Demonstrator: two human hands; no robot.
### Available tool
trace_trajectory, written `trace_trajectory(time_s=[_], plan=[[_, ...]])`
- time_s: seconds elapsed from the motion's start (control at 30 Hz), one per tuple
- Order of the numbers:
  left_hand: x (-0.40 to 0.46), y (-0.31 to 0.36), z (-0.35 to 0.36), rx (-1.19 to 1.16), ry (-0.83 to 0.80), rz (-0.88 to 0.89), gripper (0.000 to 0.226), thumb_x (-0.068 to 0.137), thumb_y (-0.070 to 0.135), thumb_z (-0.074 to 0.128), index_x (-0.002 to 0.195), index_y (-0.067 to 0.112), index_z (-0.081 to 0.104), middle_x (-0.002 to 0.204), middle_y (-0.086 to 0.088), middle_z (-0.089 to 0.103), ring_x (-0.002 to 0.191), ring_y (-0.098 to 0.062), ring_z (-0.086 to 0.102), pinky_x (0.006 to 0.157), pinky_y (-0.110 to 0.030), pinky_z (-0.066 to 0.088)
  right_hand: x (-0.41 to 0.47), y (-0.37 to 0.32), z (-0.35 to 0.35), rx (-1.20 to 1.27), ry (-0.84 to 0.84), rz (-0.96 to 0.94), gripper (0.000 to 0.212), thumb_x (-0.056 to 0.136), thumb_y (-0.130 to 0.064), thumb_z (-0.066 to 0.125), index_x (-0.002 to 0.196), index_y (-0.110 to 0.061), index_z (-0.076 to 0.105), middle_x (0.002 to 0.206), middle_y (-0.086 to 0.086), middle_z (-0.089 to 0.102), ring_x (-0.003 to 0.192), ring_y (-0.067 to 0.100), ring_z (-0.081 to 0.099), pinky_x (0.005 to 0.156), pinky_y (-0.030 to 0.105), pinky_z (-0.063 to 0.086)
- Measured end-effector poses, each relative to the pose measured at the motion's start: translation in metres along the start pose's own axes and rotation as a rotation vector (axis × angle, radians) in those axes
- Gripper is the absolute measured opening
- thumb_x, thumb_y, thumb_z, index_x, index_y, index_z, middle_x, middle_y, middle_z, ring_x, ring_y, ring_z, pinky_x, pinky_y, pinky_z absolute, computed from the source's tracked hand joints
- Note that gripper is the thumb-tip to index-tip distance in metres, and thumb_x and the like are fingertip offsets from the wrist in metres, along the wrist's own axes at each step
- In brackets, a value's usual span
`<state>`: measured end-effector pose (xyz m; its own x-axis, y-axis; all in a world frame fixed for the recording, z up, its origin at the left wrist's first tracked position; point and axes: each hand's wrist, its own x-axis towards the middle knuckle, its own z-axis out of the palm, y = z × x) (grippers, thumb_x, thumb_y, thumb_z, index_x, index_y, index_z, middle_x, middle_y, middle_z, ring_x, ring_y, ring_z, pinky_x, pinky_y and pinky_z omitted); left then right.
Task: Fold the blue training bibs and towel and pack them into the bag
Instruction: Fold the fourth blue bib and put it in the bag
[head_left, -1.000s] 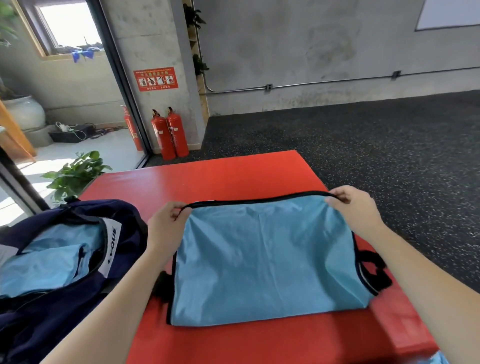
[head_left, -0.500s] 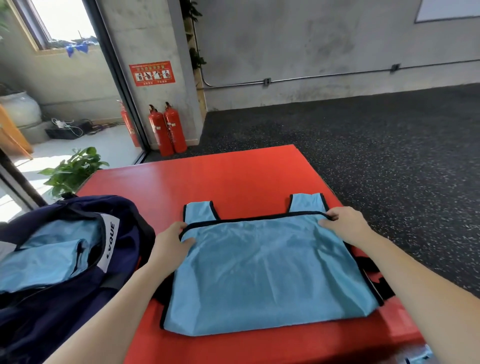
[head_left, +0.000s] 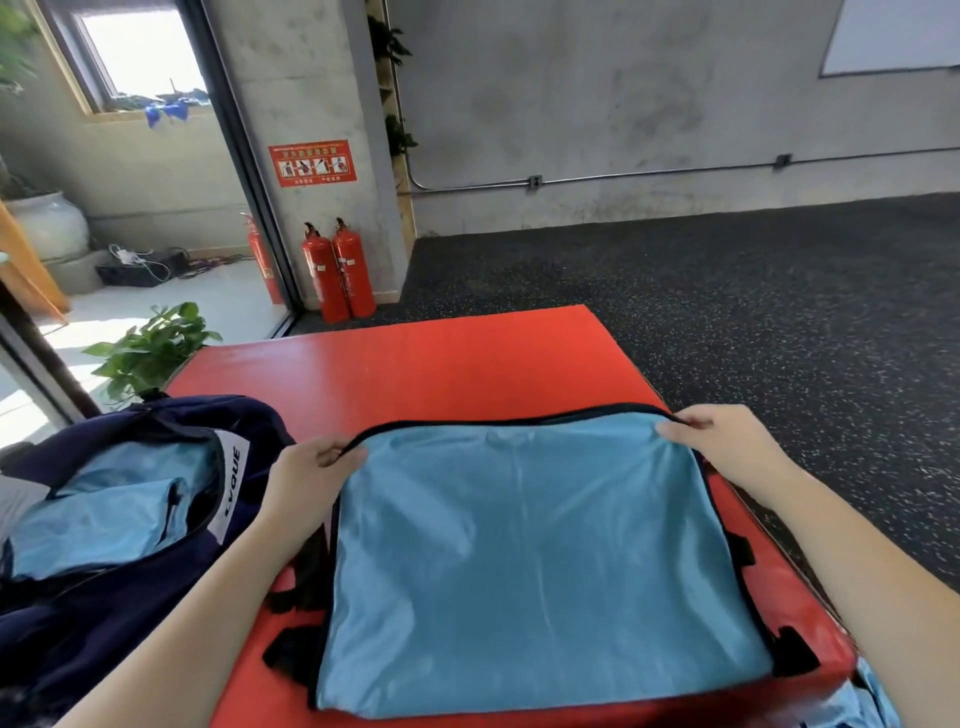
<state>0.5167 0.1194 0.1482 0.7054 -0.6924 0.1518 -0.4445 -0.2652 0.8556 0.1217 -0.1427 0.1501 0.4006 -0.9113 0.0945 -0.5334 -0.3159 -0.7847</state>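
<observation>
Hands both pinching the far corners of the blue bib (head_left: 540, 561): left hand (head_left: 306, 480) one side, right hand (head_left: 727, 441) the other. Bib's on the red mat (head_left: 441, 374), navy bag (head_left: 104, 519) open just left.

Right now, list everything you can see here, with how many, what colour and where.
bib: one, light blue with black trim, flat on the mat
mat: one, red, centre
bag: one, navy, open, left of the mat, blue cloth inside
fire extinguishers: three, red, by the pillar
plant: one, green, left of the mat
floor: dark speckled, right
left hand: pinches the bib's far-left corner
right hand: pinches the far-right corner
</observation>
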Motion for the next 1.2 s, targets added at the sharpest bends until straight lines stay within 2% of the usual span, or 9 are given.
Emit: trace_trajectory(time_s=[0.1, 0.17, 0.33, 0.47, 0.7, 0.83, 1.0, 1.07, 1.2], plan=[[0.018, 0.008, 0.015, -0.005, 0.090, -0.025, 0.008, 0.089, 0.031, 0.074, 0.094, 0.025, 0.074, 0.088, 0.010, 0.074, 0.091, -0.014, 0.068, 0.086, -0.035, 0.053, 0.021, 0.003, 0.014, 0.004, 0.073, 0.026, 0.011, 0.086, -0.035, 0.077, 0.089, -0.024, 0.077, 0.086, -0.004, 0.075, 0.085, 0.012, 0.069, 0.082, 0.036, 0.053], [0.024, 0.002, 0.026, 0.046, 0.032, -0.078, 0.014, 0.089, 0.028, 0.072, 0.103, 0.026, 0.071, 0.092, 0.010, 0.074, 0.095, -0.015, 0.067, 0.089, -0.035, 0.051, 0.031, 0.016, 0.029, -0.040, 0.046, 0.076, 0.011, 0.085, -0.031, 0.078, 0.093, -0.024, 0.077, 0.093, -0.004, 0.075, 0.093, 0.016, 0.069, 0.088, 0.033, 0.052], [0.024, -0.022, 0.038, 0.249, -0.088, -0.146, 0.035, 0.087, 0.026, 0.072, 0.122, 0.023, 0.066, 0.103, 0.002, 0.070, 0.100, -0.018, 0.061, 0.087, -0.032, 0.045, 0.035, 0.032, 0.046, -0.157, -0.005, 0.119, 0.014, 0.087, -0.027, 0.078, 0.097, -0.018, 0.076, 0.093, -0.001, 0.071, 0.092, 0.017, 0.065, 0.084, 0.028, 0.044], [0.025, -0.021, 0.039, 0.265, -0.073, -0.129, 0.030, 0.088, 0.025, 0.072, 0.118, 0.021, 0.069, 0.098, 0.003, 0.069, 0.093, -0.017, 0.061, 0.082, -0.030, 0.045, 0.034, 0.031, 0.046, -0.159, 0.002, 0.099, 0.005, 0.087, -0.028, 0.077, 0.088, -0.024, 0.075, 0.090, -0.004, 0.073, 0.091, 0.016, 0.068, 0.081, 0.029, 0.047], [0.028, -0.008, 0.042, 0.203, 0.085, -0.090, 0.007, 0.089, 0.022, 0.071, 0.096, 0.023, 0.069, 0.080, 0.010, 0.065, 0.072, -0.008, 0.058, 0.064, -0.022, 0.039, 0.030, 0.017, 0.035, -0.007, 0.133, 0.035, 0.010, 0.089, -0.030, 0.075, 0.097, -0.024, 0.075, 0.091, -0.011, 0.072, 0.088, 0.004, 0.065, 0.074, 0.020, 0.044], [0.032, -0.005, 0.040, 0.196, 0.098, -0.077, 0.009, 0.090, 0.026, 0.069, 0.098, 0.026, 0.068, 0.087, 0.011, 0.068, 0.084, -0.014, 0.062, 0.074, -0.029, 0.043, 0.039, 0.007, 0.036, -0.028, 0.182, 0.023, 0.013, 0.090, -0.030, 0.074, 0.100, -0.022, 0.075, 0.091, -0.009, 0.072, 0.092, 0.012, 0.067, 0.074, 0.018, 0.042], [0.023, -0.016, 0.045, 0.506, -0.018, 0.032, 0.034, 0.090, 0.034, 0.064, 0.123, 0.024, 0.063, 0.118, 0.001, 0.066, 0.112, -0.024, 0.059, 0.095, -0.042, 0.046, 0.031, 0.004, 0.060, -0.346, 0.024, 0.031, 0.061, 0.093, -0.047, 0.066, 0.141, -0.011, 0.053, 0.137, 0.009, 0.061, 0.126, 0.027, 0.057, 0.108, 0.041, 0.043], [0.006, -0.008, 0.055, 0.542, -0.065, 0.096, 0.039, 0.093, 0.032, 0.062, 0.131, 0.023, 0.060, 0.133, -0.001, 0.060, 0.124, -0.026, 0.053, 0.104, -0.046, 0.041, 0.014, -0.006, 0.073, -0.461, 0.017, -0.062, 0.059, 0.095, -0.048, 0.061, 0.141, -0.012, 0.053, 0.140, 0.009, 0.058, 0.129, 0.029, 0.052, 0.110, 0.044, 0.041], [-0.056, 0.019, 0.084, 0.459, -0.271, 0.198, 0.043, 0.099, 0.033, 0.056, 0.140, 0.022, 0.052, 0.146, 0.003, 0.050, 0.136, -0.021, 0.046, 0.114, -0.038, 0.034, -0.040, -0.035, 0.108, -0.515, -0.141, -0.219, 0.061, 0.098, -0.054, 0.052, 0.145, -0.016, 0.048, 0.148, 0.003, 0.050, 0.139, 0.022, 0.043, 0.116, 0.038, 0.033]])
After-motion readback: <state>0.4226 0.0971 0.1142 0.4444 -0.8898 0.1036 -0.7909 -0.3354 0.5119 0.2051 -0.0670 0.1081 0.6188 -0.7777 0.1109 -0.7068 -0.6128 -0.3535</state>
